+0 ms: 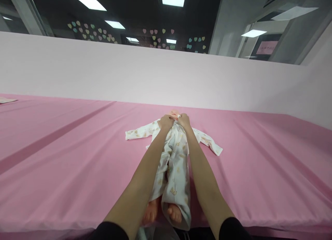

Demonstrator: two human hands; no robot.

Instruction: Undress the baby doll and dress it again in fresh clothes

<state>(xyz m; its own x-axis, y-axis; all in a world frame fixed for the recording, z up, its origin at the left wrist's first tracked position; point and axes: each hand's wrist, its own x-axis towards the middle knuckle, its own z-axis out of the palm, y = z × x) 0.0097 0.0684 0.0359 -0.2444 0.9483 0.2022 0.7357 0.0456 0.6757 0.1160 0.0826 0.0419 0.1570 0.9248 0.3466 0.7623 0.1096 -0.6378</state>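
A baby doll (174,112) lies on its back on the pink-covered table, its feet (175,212) toward me at the front edge. It wears white printed trousers (176,167) and a white printed top (142,132) whose sleeves spread out to both sides. My left hand (166,122) is closed at the neckline, just below the doll's head. Close beside it, my right hand (184,121) pinches a bit of white cloth at the collar. My hands partly cover the doll's chin and upper chest.
The pink sheet (77,157) has creases running across it. A pale piece of cloth (7,100) lies at the far left. Behind the table stands a white wall (129,74) with a dark window above, dotted with heart stickers (157,39).
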